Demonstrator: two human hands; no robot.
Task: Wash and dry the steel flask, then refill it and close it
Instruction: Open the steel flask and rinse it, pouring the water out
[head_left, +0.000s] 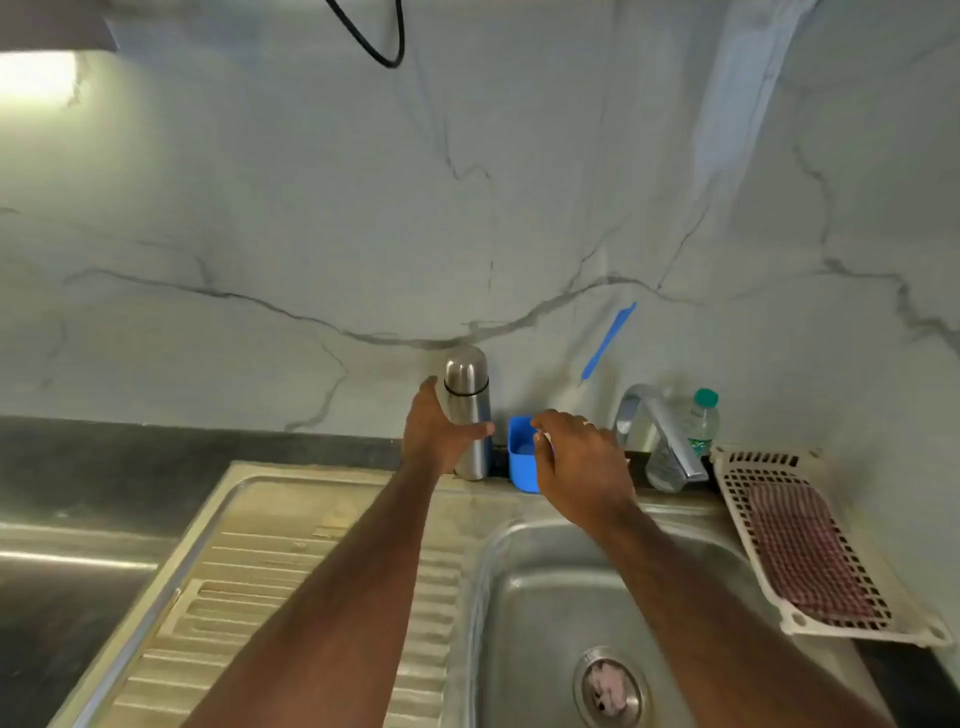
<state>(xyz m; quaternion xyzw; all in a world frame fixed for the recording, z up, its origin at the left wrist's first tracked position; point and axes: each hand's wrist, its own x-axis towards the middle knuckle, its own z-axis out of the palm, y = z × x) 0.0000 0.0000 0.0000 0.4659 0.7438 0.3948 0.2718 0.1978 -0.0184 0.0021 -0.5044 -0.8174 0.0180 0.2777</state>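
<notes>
The steel flask (466, 374) stands upright with its cap on, at the back edge of the sink against the marble wall. My left hand (436, 436) wraps its lower body, fingers on the left side and thumb across the front. Just right of the flask sits a small blue container (519, 467). My right hand (582, 462) hovers over its right side with the fingers spread and curled, holding nothing.
A steel tap (660, 421) rises behind the sink basin (545, 597), with a clear plastic bottle (704, 415) beside it. A white slotted basket (737, 462) holding a red checked cloth (800, 551) lies at the right. The ribbed draining board (291, 561) spreads to the left.
</notes>
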